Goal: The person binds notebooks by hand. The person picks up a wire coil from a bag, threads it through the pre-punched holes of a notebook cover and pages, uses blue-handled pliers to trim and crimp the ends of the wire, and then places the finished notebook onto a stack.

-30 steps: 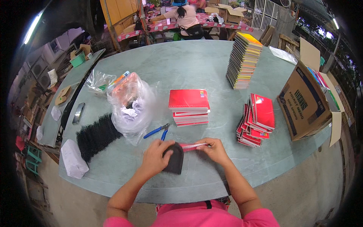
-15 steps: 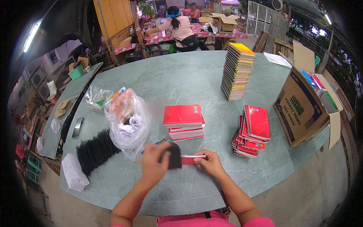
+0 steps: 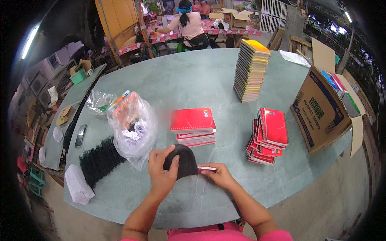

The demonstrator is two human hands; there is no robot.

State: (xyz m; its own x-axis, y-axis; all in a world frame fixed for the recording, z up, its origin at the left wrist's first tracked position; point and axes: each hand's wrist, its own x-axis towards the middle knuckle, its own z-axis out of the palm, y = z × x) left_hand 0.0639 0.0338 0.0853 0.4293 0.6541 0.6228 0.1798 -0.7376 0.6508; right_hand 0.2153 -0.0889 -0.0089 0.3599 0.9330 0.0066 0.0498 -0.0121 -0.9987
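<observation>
Notebook (image 3: 208,168), thin and red with white page edges, sits in front of you near the worktop's (image 3: 219,76) near side, with one end pinched between the thumb and fingers of your right hand (image 3: 218,175). Your left hand (image 3: 163,168) is clamped on a black pad (image 3: 184,164) with a rounded top, your thumb lying across its near face. The pad's right edge meets or overlaps the notebook's left end; you cannot tell which from this view, nor whether either one touches the worktop.

Just beyond your hands stands the middle stack (image 3: 193,124), red on top, its upper part set slightly left of the lower. Right of it is an uneven red pile (image 3: 270,134), and farther back a tall stack (image 3: 252,72) with a yellow-orange cover uppermost. At the right, a brown carton (image 3: 319,110) stands with flaps open and colourful contents showing.

To your left are a clear plastic bag (image 3: 134,130) holding crumpled white paper, black coils (image 3: 100,161) just beside it, a white bundle (image 3: 78,184) near the edge and a phone (image 3: 81,135). Beyond the worktop, a co-worker (image 3: 191,26) sits at a pink-covered table (image 3: 163,38)
</observation>
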